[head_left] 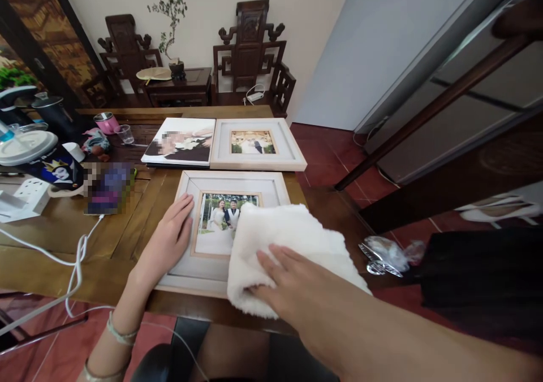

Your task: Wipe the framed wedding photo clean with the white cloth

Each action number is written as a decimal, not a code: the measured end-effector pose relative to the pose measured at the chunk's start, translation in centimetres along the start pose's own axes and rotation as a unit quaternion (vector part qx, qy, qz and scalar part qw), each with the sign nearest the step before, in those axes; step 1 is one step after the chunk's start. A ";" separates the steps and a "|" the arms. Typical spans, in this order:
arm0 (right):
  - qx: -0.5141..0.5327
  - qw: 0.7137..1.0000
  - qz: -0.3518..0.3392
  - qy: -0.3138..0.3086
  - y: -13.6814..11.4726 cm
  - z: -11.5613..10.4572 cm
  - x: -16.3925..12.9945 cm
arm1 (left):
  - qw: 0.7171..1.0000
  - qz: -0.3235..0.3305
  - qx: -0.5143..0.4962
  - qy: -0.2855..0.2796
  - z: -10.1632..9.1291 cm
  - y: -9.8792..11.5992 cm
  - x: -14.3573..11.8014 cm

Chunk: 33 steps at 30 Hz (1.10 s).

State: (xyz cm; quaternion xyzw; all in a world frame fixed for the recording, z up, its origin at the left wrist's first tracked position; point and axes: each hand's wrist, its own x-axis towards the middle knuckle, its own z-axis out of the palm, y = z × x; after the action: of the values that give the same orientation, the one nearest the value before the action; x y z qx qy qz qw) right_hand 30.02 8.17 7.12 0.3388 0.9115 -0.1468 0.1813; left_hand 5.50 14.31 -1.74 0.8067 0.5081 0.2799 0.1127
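Observation:
A light wood picture frame [173, 274] with a wide pale border lies flat on the table before me. Inside it is a photo [214, 223] of two people in wedding clothes. My left hand [169, 237] rests on the frame's left side, fingers stretched out along the border. A fluffy white cloth [297, 229] covers the frame's right part and hangs past its right edge. My right hand [284, 280] presses on this cloth, with the thumb tucked under a fold. The frame's lower right corner is hidden.
Behind lie a second framed photo [292, 144] and a white-covered photo panel [186, 127]. Left on the wooden table [139, 201] stand a lidded cup [55, 167], a pink mug [106, 123], a small glass [125, 134], and white cables [78, 263]. A dark chair [424, 189] stands at right.

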 end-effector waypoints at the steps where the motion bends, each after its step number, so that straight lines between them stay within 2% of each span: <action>1: 0.027 1.000 -0.003 -0.007 -0.5 -0.1 -0.2 | 1.000 -0.001 0.000 0.000 0.0 0.0 0.0; 5: 0.057 0.998 0.030 0.003 -0.3 0.3 0.5 | 1.000 0.002 -0.005 -0.003 -0.1 -0.1 -0.1; 9: -0.009 0.990 0.088 0.111 3.5 1.5 3.3 | 1.000 0.008 -0.007 -0.010 -0.2 -0.2 -0.1; 12: -0.091 0.970 0.092 0.204 6.9 1.4 5.4 | 1.000 0.012 -0.010 -0.007 -0.3 -0.3 -0.1; 15: -0.129 0.965 0.091 0.210 8.5 0.6 6.4 | 1.000 0.012 -0.012 -0.004 -0.3 -0.4 -0.1; 19: -0.120 0.975 0.087 0.166 6.6 0.2 5.5 | 1.000 0.012 -0.008 -0.002 -0.3 -0.5 -0.1; 22: -0.090 0.989 0.072 0.088 3.5 0.1 3.4 | 1.000 0.012 -0.005 -0.001 -0.2 -0.5 -0.1; 24: -0.053 0.998 0.038 0.023 1.2 -0.4 1.8 | 1.000 0.010 -0.002 -0.002 -0.2 -0.5 -0.1; 28: 0.032 0.997 -0.008 -0.073 -2.1 -1.5 -0.3 | 1.000 0.014 0.000 -0.004 -0.2 -0.4 -0.1; 30: 0.053 0.997 -0.002 -0.062 -2.4 -1.5 -0.3 | 1.000 0.014 -0.003 -0.006 -0.2 -0.3 -0.1; 33: 0.044 0.999 0.023 0.005 -1.1 -0.7 1.2 | 1.000 0.015 -0.007 -0.011 -0.3 -0.3 -0.2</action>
State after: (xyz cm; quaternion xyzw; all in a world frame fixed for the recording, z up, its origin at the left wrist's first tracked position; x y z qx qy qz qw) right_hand 28.23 8.33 7.39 0.3682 0.8969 -0.1807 0.1655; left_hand 5.03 14.30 -1.74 0.8164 0.4927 0.2765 0.1196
